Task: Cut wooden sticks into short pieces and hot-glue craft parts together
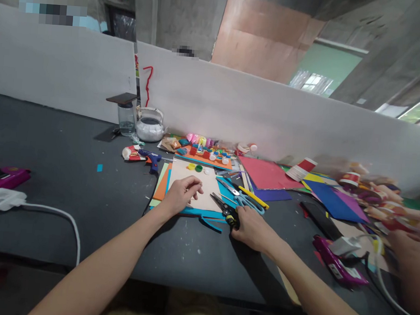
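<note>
- The left hand [184, 194] is over the cream sheet [180, 173], with its fingers bent in toward the thumb; I cannot tell whether this grip is fully closed or has something small in it.
- The right hand [251, 227] has its grip closed around the handles of the black-and-yellow pliers [229, 214], whose jaws point away from the person, over the right part of the cream sheet.
- Just beyond the pliers lie the scissors [249, 201] with light blue handles, and a yellow tool [253, 197] rests right beside them.
- Under the cream sheet, blue, orange and green sheets show at the edges; a narrow blue strip [210, 224] lies at the near side, between the 2 hands.
- On the far part of the cream sheet are 3 small round spots of colour: yellow, green and white.
- Left of the sheets is the blue glue gun [154, 160], near a red-and-white cup on its side.
- Farther back on the dark counter [111, 227] stand a silver kettle [150, 130] and a glass jar [126, 121].
- To the right of centre, a red sheet [266, 173] lies over a purple sheet.
- At the right edge, another person's hand [407, 245] is blurred.
</note>
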A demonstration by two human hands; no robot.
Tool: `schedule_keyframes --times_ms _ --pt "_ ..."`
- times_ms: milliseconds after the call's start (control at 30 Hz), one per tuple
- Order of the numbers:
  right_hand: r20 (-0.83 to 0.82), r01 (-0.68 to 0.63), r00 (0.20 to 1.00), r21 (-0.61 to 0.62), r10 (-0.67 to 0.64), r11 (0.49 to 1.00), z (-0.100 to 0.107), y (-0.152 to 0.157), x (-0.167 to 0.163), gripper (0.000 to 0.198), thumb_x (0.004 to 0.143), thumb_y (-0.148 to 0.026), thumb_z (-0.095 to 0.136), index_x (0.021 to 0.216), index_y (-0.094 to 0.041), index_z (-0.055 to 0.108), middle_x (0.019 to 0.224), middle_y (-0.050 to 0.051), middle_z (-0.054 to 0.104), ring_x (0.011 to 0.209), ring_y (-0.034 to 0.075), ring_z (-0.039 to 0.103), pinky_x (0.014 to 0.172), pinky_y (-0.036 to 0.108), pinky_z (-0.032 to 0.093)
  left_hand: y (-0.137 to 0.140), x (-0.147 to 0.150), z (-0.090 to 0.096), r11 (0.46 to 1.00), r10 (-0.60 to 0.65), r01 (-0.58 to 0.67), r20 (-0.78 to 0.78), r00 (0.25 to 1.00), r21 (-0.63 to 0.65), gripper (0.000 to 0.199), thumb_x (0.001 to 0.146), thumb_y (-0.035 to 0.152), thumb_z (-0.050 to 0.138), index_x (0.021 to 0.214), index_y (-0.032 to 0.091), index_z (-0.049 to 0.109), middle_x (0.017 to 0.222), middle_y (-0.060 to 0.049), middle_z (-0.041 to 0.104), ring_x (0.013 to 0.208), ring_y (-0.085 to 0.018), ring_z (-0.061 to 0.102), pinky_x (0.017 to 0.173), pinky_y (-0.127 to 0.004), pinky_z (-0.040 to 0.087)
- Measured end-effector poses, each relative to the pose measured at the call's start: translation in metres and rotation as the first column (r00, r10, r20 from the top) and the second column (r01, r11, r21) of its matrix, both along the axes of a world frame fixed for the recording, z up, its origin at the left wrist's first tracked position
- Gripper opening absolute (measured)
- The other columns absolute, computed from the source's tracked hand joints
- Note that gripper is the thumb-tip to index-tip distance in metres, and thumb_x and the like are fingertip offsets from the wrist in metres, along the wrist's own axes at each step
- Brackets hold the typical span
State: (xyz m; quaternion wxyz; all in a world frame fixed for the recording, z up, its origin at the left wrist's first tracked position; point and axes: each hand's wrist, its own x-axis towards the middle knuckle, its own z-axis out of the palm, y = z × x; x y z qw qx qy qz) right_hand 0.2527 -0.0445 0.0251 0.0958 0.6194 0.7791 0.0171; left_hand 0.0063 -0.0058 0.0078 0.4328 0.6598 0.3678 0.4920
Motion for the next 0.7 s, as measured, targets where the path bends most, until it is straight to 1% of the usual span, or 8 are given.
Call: schedule_keyframes --times_ms 200,333,433,533,600,633,667,700 --pt "0.004 -0.012 1.000 -0.023 0.012 1.000 0.005 -0.008 0.001 0.035 0.073 -0.026 0.055 0.103 -0.009 0.056 0.103 0.018 0.057 0.096 0.030 0.055 0.081 0.037 0.042 -0.002 0.000 0.002 0.998 0.063 -0.063 0.015 0.998 0.019 0.020 0.084 0.035 0.055 0.082 0.017 0.062 0.072 -0.001 0.063 0.053 -0.008 0.054 0.043 -0.016 0.042" --pt "0.011 -0.031 0.999 -0.051 0.031 0.998 0.008 -0.011 0.001 0.054 0.066 -0.019 0.061 0.117 -0.002 0.055 0.107 0.022 0.058 0.103 0.034 0.053 0.084 0.039 0.043 0.001 0.001 -0.002 0.996 0.080 -0.081 0.022 0.997 0.028 0.020 0.085 0.035 0.055 0.083 0.016 0.063 0.071 -0.001 0.063 0.053 -0.008 0.054 0.044 -0.017 0.042" --pt "0.002 -0.040 0.999 -0.025 0.040 0.999 0.007 -0.015 0.001 0.063 0.065 -0.015 0.060 0.124 0.003 0.051 0.109 0.025 0.058 0.106 0.037 0.052 0.088 0.043 0.043 0.002 0.002 -0.005 0.997 0.073 -0.074 0.025 0.997 0.038 0.021 0.086 0.035 0.053 0.088 0.016 0.063 0.073 -0.002 0.065 0.055 -0.009 0.056 0.045 -0.017 0.042" --pt "-0.014 -0.033 0.999 0.030 0.033 0.999 0.005 -0.016 0.003 0.064 0.070 -0.015 0.055 0.130 0.006 0.045 0.114 0.027 0.056 0.110 0.037 0.051 0.094 0.045 0.040 0.002 0.001 -0.006 0.996 0.074 -0.076 0.030 0.997 0.050 0.022 0.086 0.036 0.052 0.087 0.016 0.063 0.074 -0.002 0.066 0.056 -0.009 0.056 0.047 -0.018 0.043" --pt "-0.146 -0.016 0.989 0.115 0.033 0.993 0.006 -0.015 0.004 0.064 0.074 -0.016 0.052 0.134 0.002 0.042 0.123 0.026 0.053 0.116 0.035 0.048 0.099 0.044 0.038 0.001 0.001 -0.004 0.996 0.076 -0.077 0.032 0.997 0.053 0.022 0.087 0.036 0.052 0.085 0.016 0.063 0.074 -0.002 0.065 0.056 -0.009 0.056 0.048 -0.018 0.044" --pt "-0.281 0.006 0.959 0.170 0.043 0.985 0.006 -0.012 0.004 0.062 0.074 -0.018 0.052 0.133 -0.002 0.043 0.125 0.023 0.053 0.117 0.033 0.048 0.100 0.043 0.037 0.000 0.001 -0.004 0.996 0.075 -0.077 0.033 0.997 0.052 0.022 0.087 0.036 0.052 0.085 0.016 0.062 0.074 -0.002 0.065 0.056 -0.009 0.056 0.048 -0.018 0.044" --pt "-0.467 0.051 0.882 0.218 0.058 0.975 0.007 -0.009 0.003 0.058 0.074 -0.019 0.052 0.130 -0.006 0.047 0.123 0.020 0.055 0.115 0.031 0.050 0.099 0.043 0.039 0.000 0.001 -0.003 0.996 0.074 -0.076 0.034 0.997 0.048 0.022 0.086 0.036 0.052 0.085 0.016 0.062 0.074 -0.002 0.065 0.057 -0.009 0.056 0.048 -0.018 0.044" --pt "-0.656 0.111 0.750 0.246 0.081 0.963 0.008 -0.005 0.001 0.052 0.072 -0.021 0.053 0.124 -0.011 0.051 0.117 0.016 0.059 0.109 0.030 0.054 0.096 0.043 0.041 0.000 0.001 -0.002 0.996 0.075 -0.077 0.035 0.997 0.044 0.022 0.086 0.036 0.052 0.085 0.016 0.062 0.074 -0.002 0.065 0.057 -0.009 0.056 0.047 -0.018 0.043"
